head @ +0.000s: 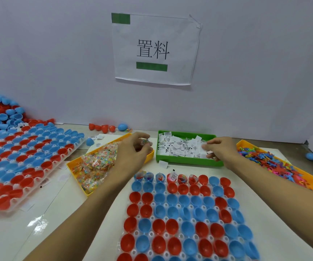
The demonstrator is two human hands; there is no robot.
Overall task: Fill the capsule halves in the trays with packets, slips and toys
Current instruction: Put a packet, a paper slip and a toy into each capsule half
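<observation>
Red and blue capsule halves [185, 213]: seated in the near tray on the worktop; only the far row holds contents.
Left hand [133, 149]: pinches one packet [146, 142] over the yellow bin [73, 165].
Right hand [219, 148]: fingertips curled on slips [180, 147] in the green bin [185, 160]; lift a single slip.
Advice: fill the next empty cup in row order.

Both forearms are bare to the frame's edge, and the hands [133, 149] wear no gloves or jewellery.
</observation>
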